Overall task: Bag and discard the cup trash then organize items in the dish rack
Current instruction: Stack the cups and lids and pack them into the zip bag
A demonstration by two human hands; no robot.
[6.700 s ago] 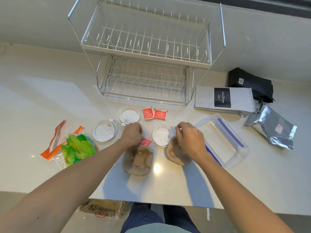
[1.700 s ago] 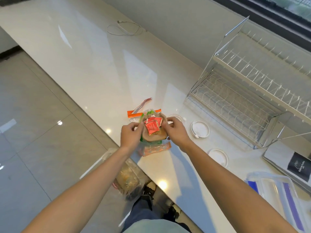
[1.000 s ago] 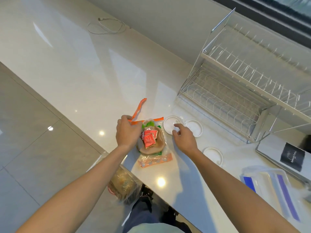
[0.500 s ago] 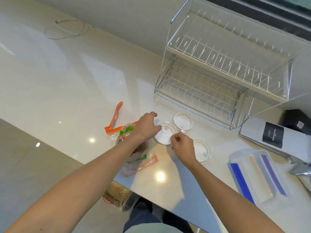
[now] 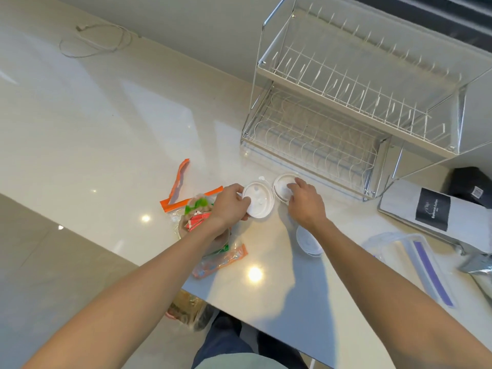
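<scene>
My left hand (image 5: 231,206) grips the left edge of a white cup lid (image 5: 259,203) lying on the counter. My right hand (image 5: 306,206) curls its fingers over a second white lid (image 5: 281,182) just beyond it. A third white lid (image 5: 308,242) lies partly under my right forearm. A clear zip bag (image 5: 198,222) with an orange seal strip lies under my left wrist. It holds brown paper cups, red packets and green scraps, and its mouth is open. The two-tier wire dish rack (image 5: 346,121) stands at the back, with nothing in it.
A clear plastic container (image 5: 415,258) with purple clips lies at the right. Behind it are a white coffee bag (image 5: 436,217), a black bag (image 5: 471,186) and a silver pouch (image 5: 479,263). A cable (image 5: 95,41) is coiled at the far left. A bag (image 5: 186,310) sits on the floor below the counter edge.
Both hands have left the cups, which now sit in the zip bag, and moved right to the lids. My left hand has taken the near lid; my right has reached the farther one.
</scene>
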